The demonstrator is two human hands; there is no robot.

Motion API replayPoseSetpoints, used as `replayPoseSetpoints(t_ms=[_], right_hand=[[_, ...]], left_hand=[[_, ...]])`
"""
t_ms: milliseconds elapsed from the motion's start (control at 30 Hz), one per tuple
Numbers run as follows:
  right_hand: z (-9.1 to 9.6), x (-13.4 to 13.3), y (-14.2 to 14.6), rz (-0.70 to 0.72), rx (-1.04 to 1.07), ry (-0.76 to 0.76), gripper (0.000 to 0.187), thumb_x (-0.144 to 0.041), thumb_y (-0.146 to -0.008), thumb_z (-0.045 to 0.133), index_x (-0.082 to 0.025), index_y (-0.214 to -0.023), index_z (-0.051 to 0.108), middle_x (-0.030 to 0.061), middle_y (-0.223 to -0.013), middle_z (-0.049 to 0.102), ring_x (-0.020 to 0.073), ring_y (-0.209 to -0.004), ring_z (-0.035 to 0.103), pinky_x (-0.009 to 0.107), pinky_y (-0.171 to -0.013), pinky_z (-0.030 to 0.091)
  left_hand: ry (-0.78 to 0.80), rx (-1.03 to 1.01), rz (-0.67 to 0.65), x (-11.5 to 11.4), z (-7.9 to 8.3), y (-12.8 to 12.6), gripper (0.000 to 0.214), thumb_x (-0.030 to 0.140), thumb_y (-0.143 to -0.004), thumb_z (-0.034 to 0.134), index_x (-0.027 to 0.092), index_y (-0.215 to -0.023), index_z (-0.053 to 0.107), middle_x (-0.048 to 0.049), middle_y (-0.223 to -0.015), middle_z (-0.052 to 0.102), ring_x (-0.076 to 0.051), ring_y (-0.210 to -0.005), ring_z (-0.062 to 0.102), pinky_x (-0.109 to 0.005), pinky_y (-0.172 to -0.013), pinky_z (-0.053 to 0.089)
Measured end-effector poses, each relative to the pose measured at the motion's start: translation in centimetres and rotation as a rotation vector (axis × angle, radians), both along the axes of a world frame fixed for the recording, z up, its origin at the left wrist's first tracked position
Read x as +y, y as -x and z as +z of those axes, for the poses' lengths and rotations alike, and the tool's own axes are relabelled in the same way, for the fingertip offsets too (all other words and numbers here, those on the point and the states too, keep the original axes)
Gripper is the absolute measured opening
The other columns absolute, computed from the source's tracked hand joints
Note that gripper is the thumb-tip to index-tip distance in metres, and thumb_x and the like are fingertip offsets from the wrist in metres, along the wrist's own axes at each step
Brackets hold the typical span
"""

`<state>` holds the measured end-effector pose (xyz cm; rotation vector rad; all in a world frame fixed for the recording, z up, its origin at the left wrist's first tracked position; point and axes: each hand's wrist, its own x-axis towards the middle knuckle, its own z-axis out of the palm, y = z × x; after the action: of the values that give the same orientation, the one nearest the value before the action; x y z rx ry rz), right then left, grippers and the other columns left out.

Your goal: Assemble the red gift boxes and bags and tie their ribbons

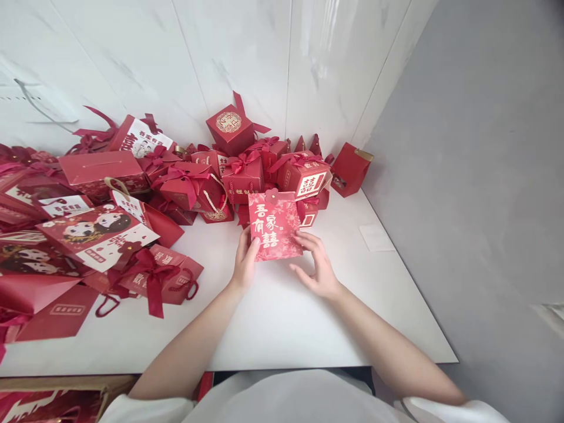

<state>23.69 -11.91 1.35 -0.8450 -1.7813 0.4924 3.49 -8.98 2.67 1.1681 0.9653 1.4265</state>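
A red floral gift box (282, 235) with white lettering and a flower-shaped closure at its top stands in front of me over the white table. My left hand (245, 258) is closed on its left side, thumb on the front face and fingers behind the edge. At the right edge, my right hand (318, 264) touches the box with its fingertips. The right thumb is spread away from it, lower down. Close behind is a red box with a white label (308, 185), along with other ribbon-tied boxes.
Many red gift boxes with ribbons, such as one with cartoon figures (99, 232), are heaped on the left. A single red box (351, 170) stands at the back right. A pale square (378, 238) lies on the table (299, 329). An open carton (118, 385) sits below the front edge.
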Motion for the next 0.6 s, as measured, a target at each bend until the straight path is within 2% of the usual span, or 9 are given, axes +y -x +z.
replayPoseSetpoints(t_ms=[67,100,167,267,400,600], right_hand=[[0.1,0.0,0.1,0.059,0.108,0.114,0.089,-0.039,-0.083,0.074,-0.032,-0.155,0.023,0.0124,-0.159,0.028,0.0316,-0.144,0.035,0.051,-0.111,0.045],[0.1,0.0,0.1,0.09,0.158,0.182,0.092,-0.044,-0.084,0.072,-0.032,-0.157,0.017,0.0115,-0.163,0.02,0.0317,-0.146,0.032,0.051,-0.111,0.044],[-0.1,0.2,0.2,0.167,0.239,0.335,0.085,-0.05,-0.092,0.06,-0.034,-0.158,0.01,0.008,-0.167,0.01,0.0298,-0.148,0.03,0.051,-0.114,0.041],[-0.4,0.6,0.3,0.312,0.307,0.54,0.074,-0.05,-0.098,0.048,-0.035,-0.159,0.009,0.0048,-0.166,0.017,0.026,-0.146,0.034,0.047,-0.116,0.038],[-0.7,1.2,0.4,0.368,0.381,0.692,0.077,-0.05,-0.096,0.054,-0.033,-0.159,0.012,0.006,-0.161,0.033,0.0245,-0.14,0.044,0.045,-0.117,0.036],[-1.3,2.2,0.0,0.367,0.478,0.79,0.081,-0.049,-0.091,0.063,-0.034,-0.158,0.019,0.0047,-0.162,0.029,0.0254,-0.134,0.05,0.044,-0.113,0.04]], left_hand=[[0.017,-0.076,-0.02,0.3,-0.4,0.1,0.046,0.049,-0.094,0.056,0.025,-0.133,0.054,-0.008,-0.14,0.056,-0.029,-0.132,0.052,-0.042,-0.11,0.044],[0.016,-0.109,-0.036,0.5,-0.7,0.2,0.046,0.049,-0.095,0.054,0.026,-0.135,0.054,-0.0076,-0.141,0.056,-0.029,-0.134,0.05,-0.042,-0.111,0.043],[0.013,-0.153,-0.063,0.8,-1.4,0.3,0.048,0.049,-0.096,0.051,0.026,-0.138,0.052,-0.007,-0.144,0.054,-0.028,-0.137,0.048,-0.042,-0.113,0.041],[0.037,-0.153,-0.073,1.5,-2.4,0.4,0.05,0.052,-0.096,0.051,0.026,-0.139,0.051,-0.0063,-0.146,0.053,-0.026,-0.138,0.047,-0.04,-0.115,0.039],[0.104,-0.156,-0.101,2.2,-3.2,0.7,0.052,0.058,-0.096,0.046,0.024,-0.136,0.053,-0.0077,-0.14,0.058,-0.026,-0.131,0.053,-0.041,-0.109,0.044],[0.108,-0.11,-0.097,2.5,-2.8,1.2,0.045,0.051,-0.093,0.056,0.024,-0.128,0.057,-0.0052,-0.133,0.062,-0.025,-0.126,0.056,-0.036,-0.103,0.048]])
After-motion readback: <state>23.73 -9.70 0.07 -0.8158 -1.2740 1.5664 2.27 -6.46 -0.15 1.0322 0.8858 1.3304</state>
